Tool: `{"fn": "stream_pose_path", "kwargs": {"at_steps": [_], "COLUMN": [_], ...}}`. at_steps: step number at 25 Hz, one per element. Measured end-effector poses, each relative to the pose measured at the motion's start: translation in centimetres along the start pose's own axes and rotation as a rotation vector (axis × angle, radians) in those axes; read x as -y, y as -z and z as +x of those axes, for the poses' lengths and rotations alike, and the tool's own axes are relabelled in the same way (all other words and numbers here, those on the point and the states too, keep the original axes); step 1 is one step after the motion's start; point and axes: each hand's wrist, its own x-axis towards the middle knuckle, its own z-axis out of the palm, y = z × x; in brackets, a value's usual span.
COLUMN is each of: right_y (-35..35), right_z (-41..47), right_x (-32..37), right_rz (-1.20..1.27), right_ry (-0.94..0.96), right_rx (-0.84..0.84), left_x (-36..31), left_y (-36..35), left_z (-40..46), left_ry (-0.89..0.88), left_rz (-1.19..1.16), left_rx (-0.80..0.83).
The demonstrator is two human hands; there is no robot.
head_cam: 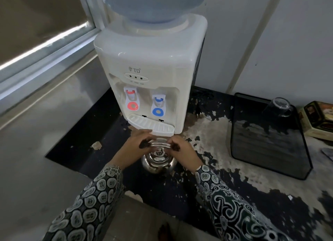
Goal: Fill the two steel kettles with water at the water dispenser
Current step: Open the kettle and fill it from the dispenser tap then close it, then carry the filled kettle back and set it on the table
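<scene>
Patterned sleeves (93, 201) reach far toward 1 steel kettle (158, 161) standing upright on the worn black counter (225, 168), just near the water dispenser (149, 75). Left hand (137, 147) and right hand (183, 150) each grip its raised handle (159, 145), running left-right. Lid on; contents hidden.

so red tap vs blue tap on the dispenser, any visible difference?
The red tap has a red lever and red ring; the blue tap has a blue lever and blue ring. The red tap is on the left of the dispenser and appears higher in frame, the blue tap on the right. Both share the same white body.
</scene>
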Motion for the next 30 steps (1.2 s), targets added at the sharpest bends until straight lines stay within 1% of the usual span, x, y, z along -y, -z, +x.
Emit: {"fn": "stream_pose_path", "kwargs": {"at_steps": [1, 3, 6, 9, 15, 18, 22, 24, 30], "right_y": [0.0, 0.4, 1.4, 3.5, 10.4, 13.7, 17.4, 19.0, 22.7], "right_z": [0.0, -0.4, -1.9, -5.7, -19.6, -28.7, -43.1, -49.3, -64.2], "right_x": [0.2, 0.7, 1.3, 1.8, 2.9, 2.9, 1.9, 1.3, 0.1], "right_rz": [-0.016, -0.030, -0.054, -0.069, -0.136, -0.156, -0.204, -0.207, -0.207], "right_ry": [0.011, 0.005, -0.020, -0.004, 0.039, 0.020, -0.031, -0.094, -0.239], "right_rx": [-0.009, 0.003, 0.079, 0.088, 0.003, -0.067, -0.195, -0.269, -0.521], "left_x": [-0.2, -0.9, -2.3, -5.1, -14.1, -18.9, -25.3, -28.2, -36.8], "left_y": [0.0, -0.2, -1.2, -3.2, -10.3, -15.7, -24.6, -28.4, -38.1], "left_z": [-0.3, -1.0, -2.4, -4.6, -11.6, -15.8, -21.9, -24.3, -29.1], "left_ry": [-0.058, -0.121, -0.127, -0.133, -0.229, -0.336, -0.444, -0.493, -0.629], "left_rz": [0.024, 0.059, 0.074, 0.030, -0.146, -0.148, -0.170, -0.189, -0.179], "left_rx": [-0.041, -0.068, -0.086, -0.054, 0.059, 0.093, 0.256, 0.344, 0.591]}}
